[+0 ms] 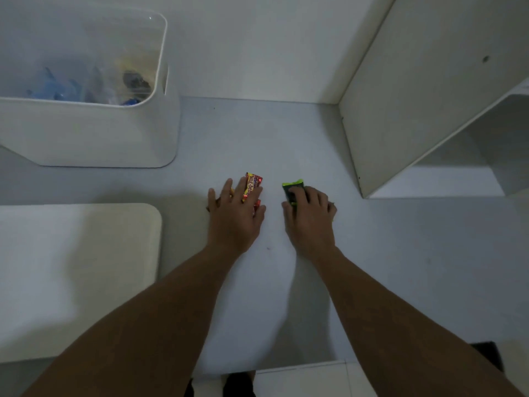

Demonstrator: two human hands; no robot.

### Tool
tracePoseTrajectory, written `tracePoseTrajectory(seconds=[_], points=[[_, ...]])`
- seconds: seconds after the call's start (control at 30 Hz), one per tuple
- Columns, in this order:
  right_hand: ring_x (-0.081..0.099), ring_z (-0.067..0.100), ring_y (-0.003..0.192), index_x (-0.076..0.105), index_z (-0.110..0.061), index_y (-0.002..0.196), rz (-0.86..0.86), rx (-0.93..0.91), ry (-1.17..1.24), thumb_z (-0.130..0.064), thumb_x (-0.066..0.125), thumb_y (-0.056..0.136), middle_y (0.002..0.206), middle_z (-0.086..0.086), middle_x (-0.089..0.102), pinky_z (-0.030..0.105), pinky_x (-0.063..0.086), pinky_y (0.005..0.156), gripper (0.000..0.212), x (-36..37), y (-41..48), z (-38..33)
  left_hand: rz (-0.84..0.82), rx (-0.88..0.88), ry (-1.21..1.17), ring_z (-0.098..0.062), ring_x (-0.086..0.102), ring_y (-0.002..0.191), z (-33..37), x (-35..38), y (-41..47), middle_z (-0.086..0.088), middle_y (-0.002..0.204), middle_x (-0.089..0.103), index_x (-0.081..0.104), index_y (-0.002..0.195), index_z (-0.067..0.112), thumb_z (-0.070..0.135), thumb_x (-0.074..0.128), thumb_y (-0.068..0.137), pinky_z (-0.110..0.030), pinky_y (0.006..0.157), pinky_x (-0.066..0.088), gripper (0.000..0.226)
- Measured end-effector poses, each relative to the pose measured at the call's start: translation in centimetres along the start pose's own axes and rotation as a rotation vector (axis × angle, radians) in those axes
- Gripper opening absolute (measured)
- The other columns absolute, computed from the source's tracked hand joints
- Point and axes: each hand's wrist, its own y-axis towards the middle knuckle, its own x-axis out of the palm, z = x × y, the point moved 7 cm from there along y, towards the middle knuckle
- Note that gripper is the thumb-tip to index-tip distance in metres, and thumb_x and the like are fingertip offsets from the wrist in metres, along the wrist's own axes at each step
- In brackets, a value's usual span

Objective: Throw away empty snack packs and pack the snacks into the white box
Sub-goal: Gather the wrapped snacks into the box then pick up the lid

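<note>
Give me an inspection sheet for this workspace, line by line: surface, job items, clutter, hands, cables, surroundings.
Surface: pale grey tabletop, a few dark specks.
Job's things: red-and-yellow snack pack under the left hand; green snack pack under the right hand; white box at far left, blurred packs inside.
Clutter: flat white rounded panel at near left, purpose unclear.
Hands: left hand lies flat with its fingers spread; right hand has its fingers curled on the pack.
Cables: nothing seen.
Surroundings: white shelf unit at right; white wall behind.
</note>
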Motion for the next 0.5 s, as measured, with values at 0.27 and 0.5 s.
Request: tracePoseTrajectory(seconds=[0.27, 0.5], points=[[0.055, 0.028, 0.087, 0.061, -0.019, 0.113, 0.003, -0.08, 0.119, -0.031, 0.058, 0.087, 0.099, 0.008, 0.056, 0.041, 0.047, 0.076, 0.029, 0.1, 1.4, -1.6, 0.078, -0.092, -0.042, -0.031, 0.062, 0.084, -0.8, -1.2, 0.3, -0.005, 0.11, 0.059, 0.063, 0.11, 0.02, 0.028, 0.054, 0.087, -0.036, 0.061, 0.047, 0.026], [0.055, 0.026, 0.078, 0.059, -0.013, 0.103, -0.125, -0.09, 0.232, -0.017, 0.06, 0.085, 0.102, 0.004, 0.046, 0.036, 0.053, 0.067, 0.018, -0.7, 1.6, -3.2, -0.043, -0.124, -0.151, -0.034, 0.062, 0.09, -2.2, -2.9, 0.5, -0.007, 0.116, 0.053, 0.058, 0.108, 0.021, 0.017, 0.053, 0.09, -0.038, 0.065, 0.048, 0.019]])
